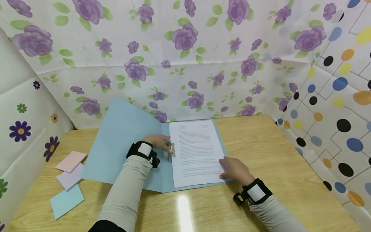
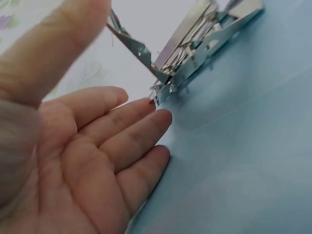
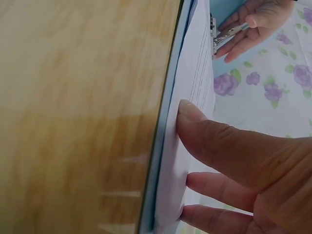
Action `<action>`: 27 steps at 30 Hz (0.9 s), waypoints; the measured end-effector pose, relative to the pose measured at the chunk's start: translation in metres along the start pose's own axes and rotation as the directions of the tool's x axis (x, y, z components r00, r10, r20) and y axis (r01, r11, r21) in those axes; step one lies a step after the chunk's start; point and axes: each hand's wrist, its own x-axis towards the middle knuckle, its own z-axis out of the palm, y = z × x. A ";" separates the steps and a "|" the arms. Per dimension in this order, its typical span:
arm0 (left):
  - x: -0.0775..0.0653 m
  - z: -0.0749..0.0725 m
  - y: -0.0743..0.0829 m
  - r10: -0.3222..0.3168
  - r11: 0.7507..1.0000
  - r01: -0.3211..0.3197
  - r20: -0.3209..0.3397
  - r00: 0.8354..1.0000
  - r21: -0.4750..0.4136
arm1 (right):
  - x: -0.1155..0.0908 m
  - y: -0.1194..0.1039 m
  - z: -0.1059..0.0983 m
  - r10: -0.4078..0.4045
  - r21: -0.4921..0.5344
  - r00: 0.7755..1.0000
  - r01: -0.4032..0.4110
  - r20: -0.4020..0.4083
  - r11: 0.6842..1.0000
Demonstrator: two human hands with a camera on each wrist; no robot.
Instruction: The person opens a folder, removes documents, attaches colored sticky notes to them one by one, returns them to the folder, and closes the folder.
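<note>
Loosely spread, the left hand [image 1: 157,142] touches the metal clip [image 1: 173,150]; the relaxed right hand [image 1: 236,169] touches papers [image 1: 197,151].

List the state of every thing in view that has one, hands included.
Folder: open, left cover tilted up
Metal clip: lever raised
Papers: stacked, printed side up; whether fastened, unclear
Left hand: at the clip, fingers extended
Right hand: touching the papers' right edge
Pink pad: lying flat
Purple pad: lying flat
Blue pad: lying flat
</note>
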 end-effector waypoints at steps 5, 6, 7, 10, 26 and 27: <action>-0.002 -0.002 -0.004 0.020 0.999 -0.021 -0.024 1.000 -0.037 | -0.002 -0.002 0.001 -0.004 -0.004 1.000 0.004 -0.004 1.000; -0.002 -0.002 -0.004 0.020 0.999 -0.022 -0.032 0.999 -0.044 | -0.002 -0.002 0.001 -0.004 -0.005 1.000 0.004 -0.004 1.000; -0.002 -0.003 -0.005 0.023 0.998 -0.025 -0.037 0.999 -0.054 | -0.002 -0.002 0.000 -0.003 -0.002 1.000 0.003 -0.005 1.000; -0.004 -0.004 -0.004 0.032 0.998 -0.036 -0.059 0.998 -0.061 | -0.002 -0.002 0.001 0.006 0.001 1.000 -0.006 -0.007 1.000; -0.003 -0.007 0.004 0.107 0.985 -0.152 -0.392 0.914 -0.086 | -0.001 0.001 0.002 0.002 0.010 1.000 -0.002 -0.016 1.000; -0.003 -0.005 0.005 0.107 0.984 -0.156 -0.425 0.899 -0.082 | -0.002 0.001 0.002 0.001 0.008 1.000 -0.001 -0.016 1.000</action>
